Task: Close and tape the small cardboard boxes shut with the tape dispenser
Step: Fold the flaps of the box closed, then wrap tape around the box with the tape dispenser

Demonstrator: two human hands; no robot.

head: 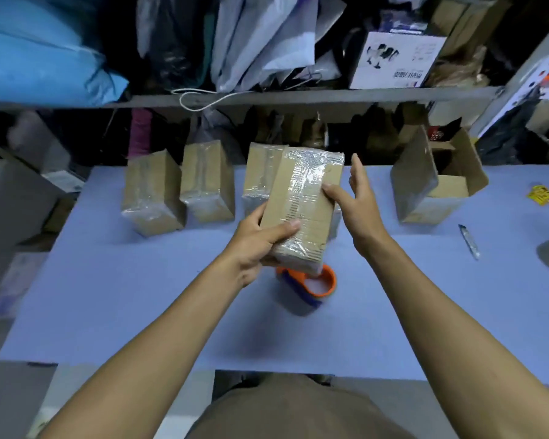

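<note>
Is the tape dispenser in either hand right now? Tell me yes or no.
No: the tape dispenser lies on the blue table, while the left hand grips the taped box and the right hand touches that box's side.

A matt brown cardboard box (301, 210) wrapped in glossy, wrinkled clear tape. Below it, a tape dispenser (311, 285) of smooth orange and blue plastic lies on a smooth, matt pale-blue tabletop (140, 296). Near the right edge lies an open box (438, 182) of plain matt cardboard.

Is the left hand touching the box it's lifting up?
Touching. The head view shows the left hand gripping the taped box, thumb lying across its front face.
</note>
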